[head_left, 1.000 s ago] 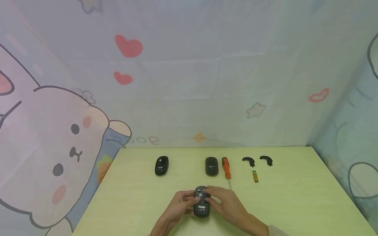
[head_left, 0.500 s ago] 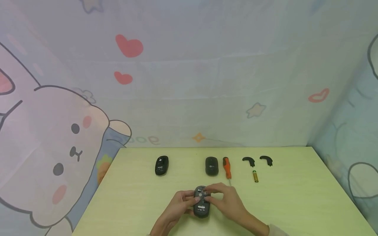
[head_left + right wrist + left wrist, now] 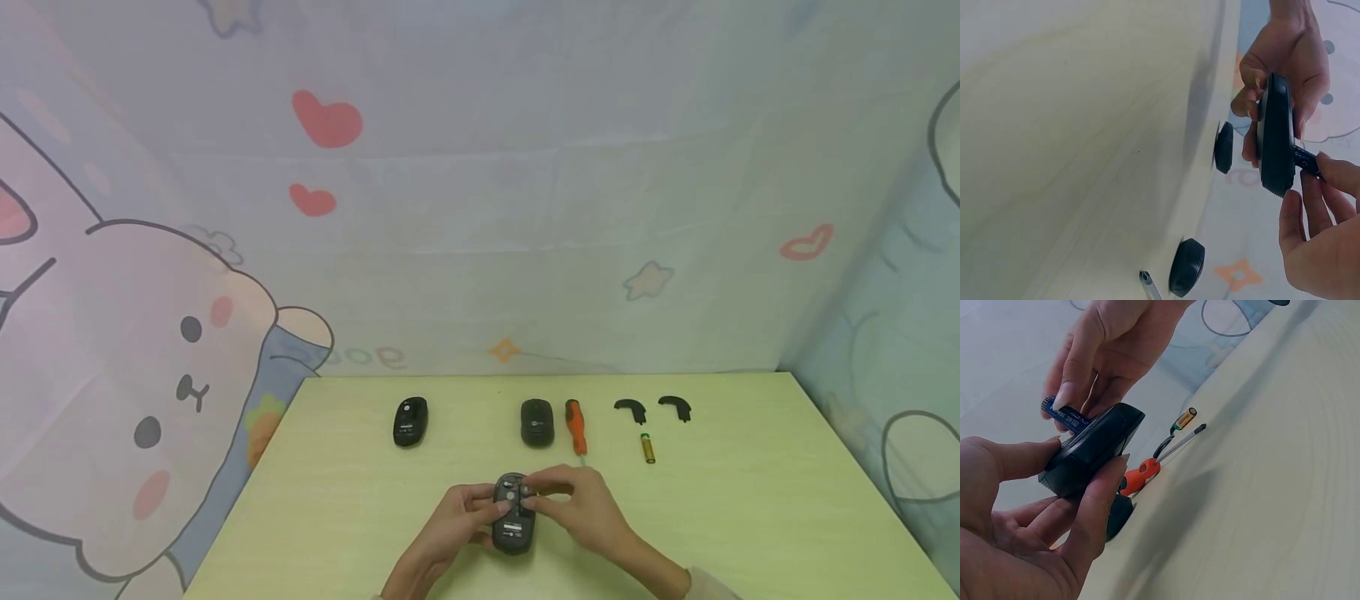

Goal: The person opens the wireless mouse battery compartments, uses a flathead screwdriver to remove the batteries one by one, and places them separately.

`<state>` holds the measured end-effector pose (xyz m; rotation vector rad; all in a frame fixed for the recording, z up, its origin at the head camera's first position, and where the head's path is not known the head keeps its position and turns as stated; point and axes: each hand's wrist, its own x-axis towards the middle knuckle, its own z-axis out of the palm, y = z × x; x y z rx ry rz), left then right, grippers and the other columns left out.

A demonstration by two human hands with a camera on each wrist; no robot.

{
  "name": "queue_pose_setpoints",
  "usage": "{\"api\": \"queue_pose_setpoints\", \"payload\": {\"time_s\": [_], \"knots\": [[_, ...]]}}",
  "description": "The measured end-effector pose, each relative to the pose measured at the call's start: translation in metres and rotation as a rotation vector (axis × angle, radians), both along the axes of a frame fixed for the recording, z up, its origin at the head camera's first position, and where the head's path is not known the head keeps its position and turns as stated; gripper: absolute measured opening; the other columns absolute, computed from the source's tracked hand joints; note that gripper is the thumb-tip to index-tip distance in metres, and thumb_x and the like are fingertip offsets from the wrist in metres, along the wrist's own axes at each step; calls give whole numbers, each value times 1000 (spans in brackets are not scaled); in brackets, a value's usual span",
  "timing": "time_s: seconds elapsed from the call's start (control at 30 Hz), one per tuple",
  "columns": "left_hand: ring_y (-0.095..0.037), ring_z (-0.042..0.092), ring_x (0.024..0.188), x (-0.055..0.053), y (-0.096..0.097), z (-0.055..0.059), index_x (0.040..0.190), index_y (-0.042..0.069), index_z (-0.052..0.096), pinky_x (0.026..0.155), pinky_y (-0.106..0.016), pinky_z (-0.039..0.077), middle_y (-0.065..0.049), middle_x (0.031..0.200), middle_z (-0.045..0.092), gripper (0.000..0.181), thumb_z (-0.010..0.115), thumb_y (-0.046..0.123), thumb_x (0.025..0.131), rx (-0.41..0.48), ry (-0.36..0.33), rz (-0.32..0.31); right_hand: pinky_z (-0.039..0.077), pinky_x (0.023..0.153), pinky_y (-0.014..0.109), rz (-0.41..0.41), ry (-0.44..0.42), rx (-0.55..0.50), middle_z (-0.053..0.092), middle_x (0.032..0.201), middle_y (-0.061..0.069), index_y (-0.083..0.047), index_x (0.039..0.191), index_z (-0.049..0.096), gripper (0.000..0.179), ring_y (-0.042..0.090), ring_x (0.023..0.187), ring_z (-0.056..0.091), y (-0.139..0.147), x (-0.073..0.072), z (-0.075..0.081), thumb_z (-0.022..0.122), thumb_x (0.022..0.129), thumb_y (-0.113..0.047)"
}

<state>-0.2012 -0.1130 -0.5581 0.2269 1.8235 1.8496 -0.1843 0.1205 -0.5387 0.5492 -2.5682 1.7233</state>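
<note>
A dark computer mouse (image 3: 513, 533) is held underside up in my left hand (image 3: 456, 518), thumb on the underside and fingers at its far side. My right hand (image 3: 588, 507) pinches a dark blue battery (image 3: 1072, 419) between thumb and fingers. In the left wrist view the battery sticks out at a slant from the mouse's underside, its near end overlapped by the mouse body (image 3: 1094, 447). From the right wrist view, the battery (image 3: 1305, 160) meets the mouse near its lower end, where the slot lies hidden.
Farther back lie a black mouse (image 3: 410, 422), another dark mouse (image 3: 537, 423) and an orange-handled screwdriver (image 3: 575, 425). To their right are two curved black covers, a left one (image 3: 632, 410) and a right one (image 3: 677, 407), with a gold-and-green battery (image 3: 648, 448) in front.
My right hand has shifted slightly right and up over the mouse, fingers more bent, and the battery's end shows between them. The left hand and the mouse have stayed nearly still.
</note>
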Motion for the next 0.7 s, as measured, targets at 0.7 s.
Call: {"api": "queue_pose_setpoints", "payload": {"time_s": [0.7], "knots": [[-11, 75, 89, 0, 0, -1, 143, -5, 60, 65, -23, 62, -15, 122, 79, 47, 68, 18, 102, -27, -11, 29, 64, 90, 23, 5, -153, -176, 79, 117, 14, -9, 117, 78, 32, 11, 102, 76, 15, -6, 19, 85, 89, -24]]}}
